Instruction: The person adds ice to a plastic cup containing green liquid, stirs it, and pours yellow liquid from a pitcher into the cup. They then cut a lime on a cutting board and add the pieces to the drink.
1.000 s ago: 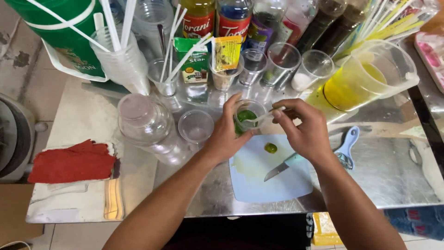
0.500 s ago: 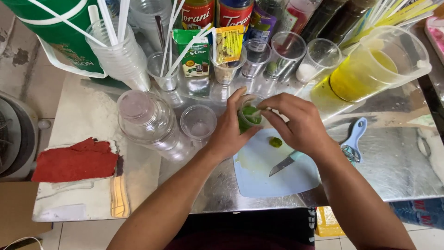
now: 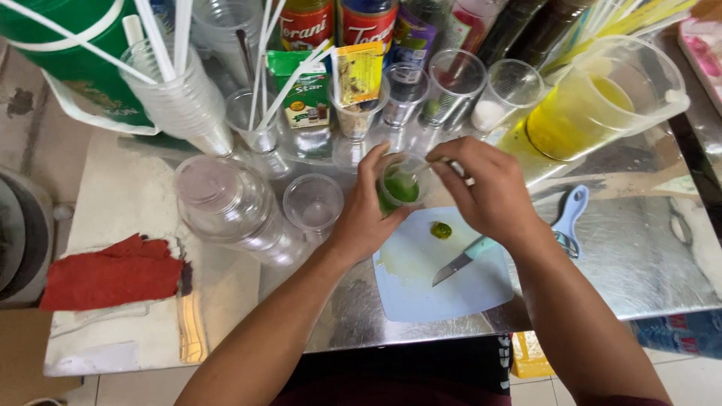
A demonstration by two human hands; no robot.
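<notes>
Plastic cup (green inside) gripped by left hand, right hand above.

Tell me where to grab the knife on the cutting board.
Grip the knife by its pale teal handle, coming from the right: the handle points up-right toward the right hand, while the bare blade angles down-left across the light blue cutting board.

The left hand hides most of the cup. The right hand covers the knife handle's end. Behind the cup, the bottles are cut off at the top edge.
</notes>
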